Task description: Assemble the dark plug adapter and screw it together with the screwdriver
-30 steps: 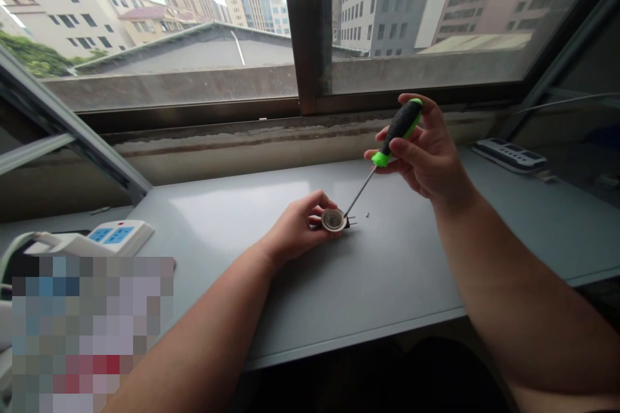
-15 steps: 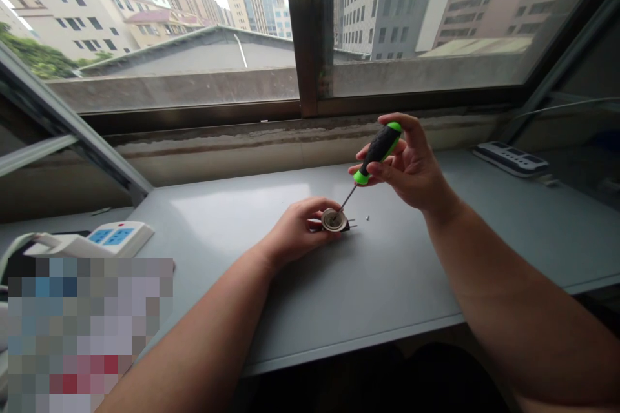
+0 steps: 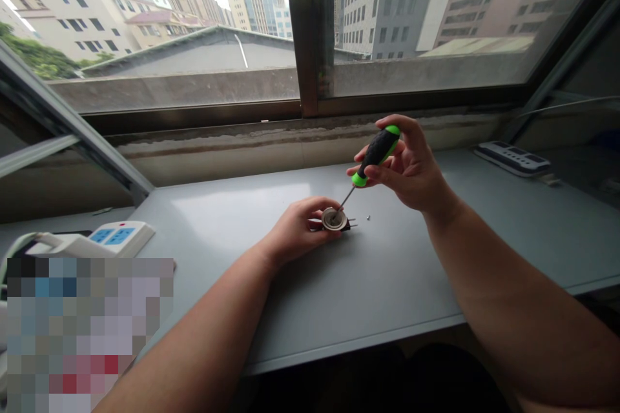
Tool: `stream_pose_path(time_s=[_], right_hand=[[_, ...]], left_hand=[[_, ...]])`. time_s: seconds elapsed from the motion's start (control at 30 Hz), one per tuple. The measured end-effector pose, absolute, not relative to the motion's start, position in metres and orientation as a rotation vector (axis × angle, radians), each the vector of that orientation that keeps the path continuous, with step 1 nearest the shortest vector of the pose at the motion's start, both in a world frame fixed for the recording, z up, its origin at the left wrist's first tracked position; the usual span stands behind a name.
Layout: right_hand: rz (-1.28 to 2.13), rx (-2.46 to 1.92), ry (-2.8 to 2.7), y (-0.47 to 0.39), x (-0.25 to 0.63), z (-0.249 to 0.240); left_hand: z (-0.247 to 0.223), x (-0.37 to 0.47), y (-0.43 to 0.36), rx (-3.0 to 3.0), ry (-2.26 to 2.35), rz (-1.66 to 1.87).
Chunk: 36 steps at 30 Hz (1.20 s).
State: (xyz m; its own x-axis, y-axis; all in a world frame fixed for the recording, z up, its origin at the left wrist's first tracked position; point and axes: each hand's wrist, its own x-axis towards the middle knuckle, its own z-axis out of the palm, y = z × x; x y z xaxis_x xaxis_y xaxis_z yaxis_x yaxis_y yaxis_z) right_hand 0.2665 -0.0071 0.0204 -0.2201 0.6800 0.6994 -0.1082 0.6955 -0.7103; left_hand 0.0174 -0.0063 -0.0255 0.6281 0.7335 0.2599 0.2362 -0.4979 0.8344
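My left hand (image 3: 298,229) is closed around a small lamp socket (image 3: 330,222), a round pale cup with a dark body and thin metal pins sticking out to the right. The cup's mouth faces up toward me. Between the thumb and fingers of my right hand (image 3: 411,164) is a screwdriver (image 3: 376,153) with a black and green handle. It slants down to the left, its shaft reaching into the socket, where the tip is hard to make out. Just right of the pins, a tiny screw (image 3: 368,217) lies on the grey table (image 3: 387,271).
A white power strip (image 3: 123,239) with blue sockets sits at the left, behind a blurred-out patch. Toward the back right lies a grey-and-white device (image 3: 512,159) with a row of buttons. A window (image 3: 194,90) and its ledge run along the back.
The screwdriver handle and my right hand have shifted very slightly left and down. My left hand and the socket stay nearly where they were.
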Motion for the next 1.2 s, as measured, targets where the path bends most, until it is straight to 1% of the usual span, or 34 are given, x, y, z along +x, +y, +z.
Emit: stream_pose_path(time_s=[0.2, 0.6, 0.83, 1.03, 1.2], right_hand=[[0.666, -0.444, -1.729, -0.006, 0.265, 0.019], [0.277, -0.385, -1.711, -0.022, 0.232, 0.021], [0.413, -0.259, -1.703, -0.037, 0.219, 0.034], [0.200, -0.330, -1.605, -0.040, 0.213, 0.034], [0.225, -0.384, -1.683, -0.046, 0.215, 0.039]], left_hand=[[-0.026, 0.017, -0.006, 2.042, 0.748, 0.790], [-0.023, 0.019, -0.009, 2.024, 0.740, 0.796], [-0.021, 0.019, -0.009, 2.009, 0.739, 0.784], [-0.022, 0.019, -0.007, 2.032, 0.757, 0.764], [-0.021, 0.020, -0.008, 2.029, 0.748, 0.770]])
